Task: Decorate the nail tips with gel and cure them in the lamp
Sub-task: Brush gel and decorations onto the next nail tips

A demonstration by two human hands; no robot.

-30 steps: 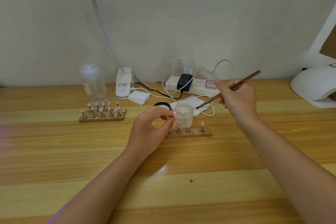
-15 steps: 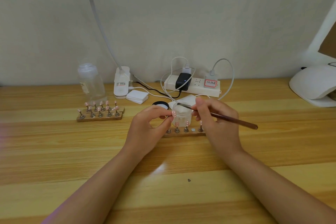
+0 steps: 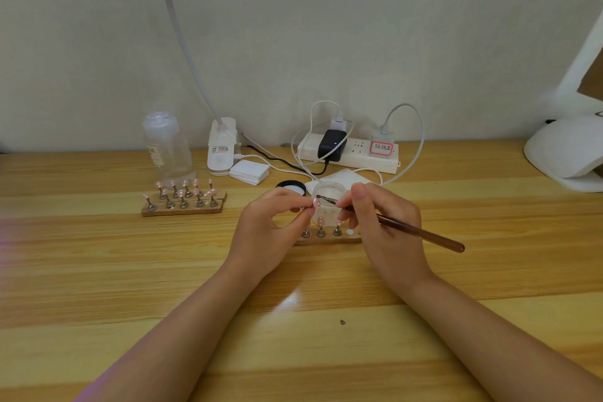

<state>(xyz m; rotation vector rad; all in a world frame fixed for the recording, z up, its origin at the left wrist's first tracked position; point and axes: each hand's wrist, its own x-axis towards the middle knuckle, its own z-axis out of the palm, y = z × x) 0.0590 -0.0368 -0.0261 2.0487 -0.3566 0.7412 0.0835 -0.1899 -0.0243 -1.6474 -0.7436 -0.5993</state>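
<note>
Wooden desk (image 3: 98,271) carries the work under both hands. The left hand (image 3: 267,228) pinches a pink nail tip (image 3: 316,204) between thumb and forefinger, holding it up just in front of a small clear jar (image 3: 329,202). The right hand (image 3: 381,228) grips a brown brush (image 3: 421,233), fingers (image 3: 359,202) curled round its shaft, with the bristle end at the tip; whether it touches is hard to tell. Below the jar a wooden stand (image 3: 329,240) holds 3 tips on metal pegs, partly hidden by the hands. A second stand (image 3: 184,207) with more pink tips sits well to the left, near a clear bottle (image 3: 166,147). The white lamp (image 3: 567,153) rests at the desk's far right edge. A power strip (image 3: 352,157) lies against the wall.
</note>
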